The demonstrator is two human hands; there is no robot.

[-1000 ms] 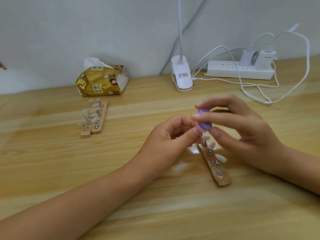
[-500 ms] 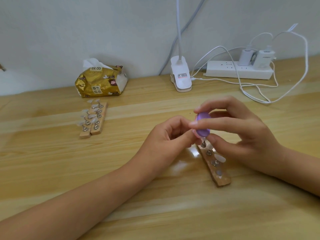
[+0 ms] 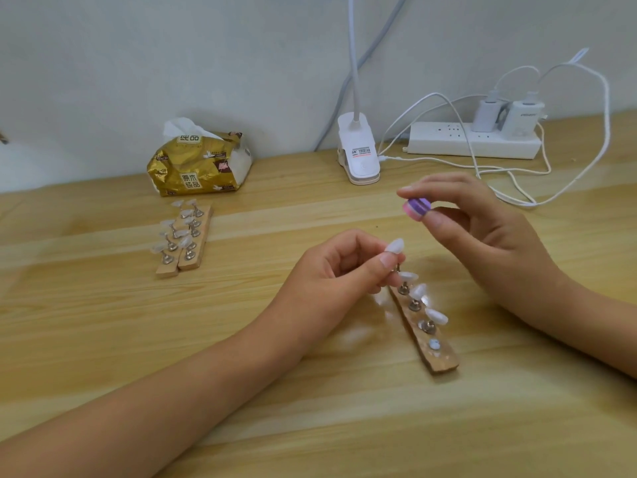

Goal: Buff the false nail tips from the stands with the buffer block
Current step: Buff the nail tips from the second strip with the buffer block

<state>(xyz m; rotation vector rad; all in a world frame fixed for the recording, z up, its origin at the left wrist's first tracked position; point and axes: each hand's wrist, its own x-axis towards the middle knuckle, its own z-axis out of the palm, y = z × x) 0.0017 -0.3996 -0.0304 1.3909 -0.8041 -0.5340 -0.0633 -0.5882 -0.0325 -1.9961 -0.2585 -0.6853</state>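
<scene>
Lifted right hand [image 3: 482, 232] up and off to right, away from left hand [image 3: 341, 270]. With it went small round purple-and-pink buffer block [image 3: 416, 209], pinched between my thumb and fingers. It came off clear pointed false nail tip [image 3: 395, 245]: the two were touching, ended apart, block above and right of tip. Tip, hidden under block before, came into plain sight at my left fingertips. My right fingers stopped covering far end of brown wooden stand [image 3: 444, 361]; more of its tips showed.
</scene>
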